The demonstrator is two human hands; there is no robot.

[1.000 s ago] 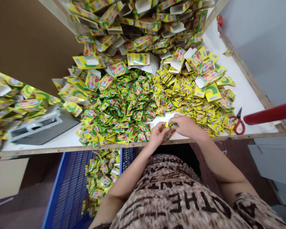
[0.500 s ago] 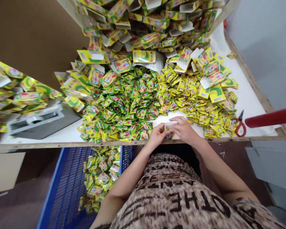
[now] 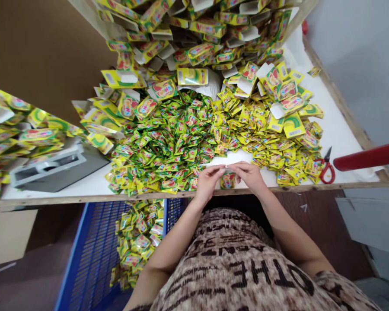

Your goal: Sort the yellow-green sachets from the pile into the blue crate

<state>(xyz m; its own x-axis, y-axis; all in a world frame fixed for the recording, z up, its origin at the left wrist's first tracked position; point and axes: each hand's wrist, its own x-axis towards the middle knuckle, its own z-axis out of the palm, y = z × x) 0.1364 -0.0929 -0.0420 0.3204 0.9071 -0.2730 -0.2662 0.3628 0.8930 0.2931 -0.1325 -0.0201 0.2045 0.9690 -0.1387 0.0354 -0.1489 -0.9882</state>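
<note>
Between my two hands is a small yellow-green box (image 3: 227, 180), upright near the table's front edge, its top pinched at both sides. My left hand (image 3: 208, 182) closes its fingertips on the box's upper left. The fingers of my right hand (image 3: 248, 175) are closed on its upper right. Beyond and left of my hands lies a heap of green sachets (image 3: 168, 138). A heap of yellow sachets (image 3: 269, 142) lies to the right.
Open flat boxes (image 3: 201, 30) are piled at the back. Red-handled scissors (image 3: 326, 168) and a red pole (image 3: 369, 156) are at the right. A grey tape dispenser (image 3: 52, 166) stands left. Below, a blue crate (image 3: 81, 250) holds filled boxes (image 3: 139, 242).
The box has turned so that its printed face shows below my fingers. My right hand has drawn back slightly from across it, and both hands now grip its top edge.
</note>
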